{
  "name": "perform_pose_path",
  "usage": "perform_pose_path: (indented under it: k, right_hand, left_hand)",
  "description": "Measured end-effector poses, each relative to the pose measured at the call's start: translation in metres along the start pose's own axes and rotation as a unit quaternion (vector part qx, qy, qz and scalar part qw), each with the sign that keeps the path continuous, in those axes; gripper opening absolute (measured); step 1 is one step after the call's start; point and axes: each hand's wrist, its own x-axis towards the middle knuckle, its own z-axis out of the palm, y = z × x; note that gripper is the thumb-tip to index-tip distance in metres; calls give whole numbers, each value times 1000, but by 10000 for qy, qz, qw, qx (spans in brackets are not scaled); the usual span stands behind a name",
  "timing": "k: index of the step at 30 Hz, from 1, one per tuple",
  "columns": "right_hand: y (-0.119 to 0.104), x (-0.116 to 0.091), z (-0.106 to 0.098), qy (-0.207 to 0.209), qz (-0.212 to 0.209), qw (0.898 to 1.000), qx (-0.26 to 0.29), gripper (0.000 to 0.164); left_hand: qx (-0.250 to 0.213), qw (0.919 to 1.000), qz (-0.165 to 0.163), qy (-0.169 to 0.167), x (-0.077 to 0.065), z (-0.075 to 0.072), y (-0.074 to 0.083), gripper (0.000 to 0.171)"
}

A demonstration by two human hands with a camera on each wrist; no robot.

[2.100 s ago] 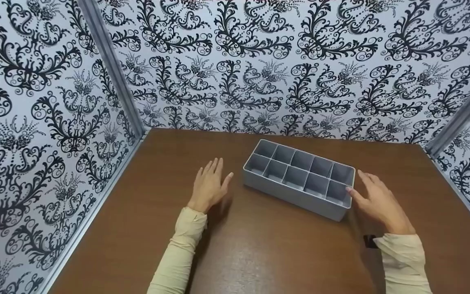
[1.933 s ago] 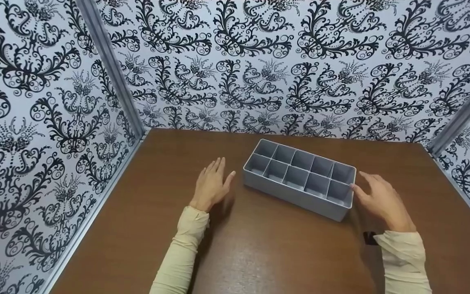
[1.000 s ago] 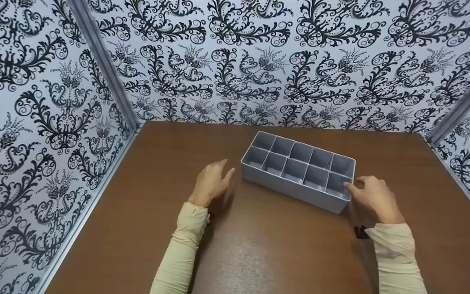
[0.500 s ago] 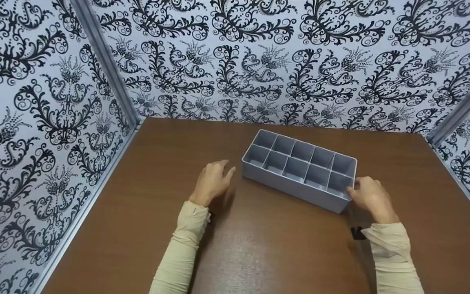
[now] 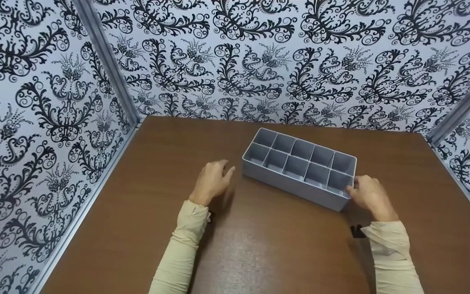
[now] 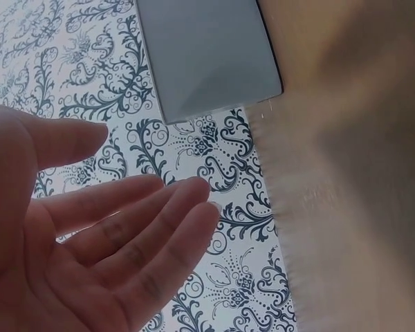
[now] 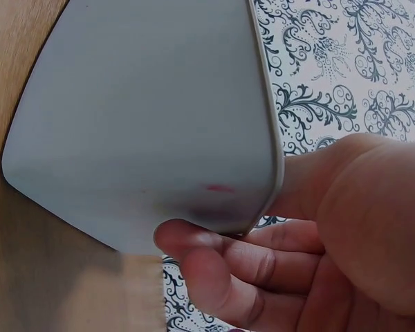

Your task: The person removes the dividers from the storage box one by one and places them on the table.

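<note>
A grey compartment box (image 5: 294,189), split into two rows of square cells, stands slantwise on the brown table (image 5: 255,253). No contents show in its cells. At the box's right end, my right hand (image 5: 371,196) pinches the end wall, thumb over the rim and fingers against the outer side. The right wrist view shows those curled fingertips (image 7: 176,238) near a small red mark on the wall. My left hand (image 5: 210,181) hovers left of the box with loosely bent fingers and holds nothing. A gap separates it from the box's plain left end (image 6: 211,62) in the left wrist view.
White walls with black scrollwork, the back wall (image 5: 255,77) and the left wall (image 5: 35,134), enclose the table. A grey metal post (image 5: 106,61) marks their corner. A small black piece (image 5: 357,231) sticks out by the right cuff.
My right hand has moved left and closed its thumb and fingers on the box's end wall. My left fingers have bent a little. The head view has tilted slightly; the box rests much as before.
</note>
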Motion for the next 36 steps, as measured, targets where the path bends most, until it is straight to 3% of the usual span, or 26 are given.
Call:
perform_pose_path:
  k: [13, 23, 32, 36]
  right_hand:
    - [-10, 3, 10, 39, -448, 9990, 81, 18]
    - [-14, 3, 14, 101, -859, 9958, 284, 12]
    - [-17, 3, 16, 62, -1120, 9928, 412, 19]
    - [-18, 3, 16, 120, -1262, 9913, 364, 8]
  left_hand:
    - [63, 9998, -169, 69, -2, -1, -4, 26]
    - [-6, 9995, -302, -63, 0, -5, -7, 25]
    - [-48, 9985, -436, -317, 2, -11, -8, 25]
    - [-82, 9971, -520, -557, 1, -13, -9, 23]
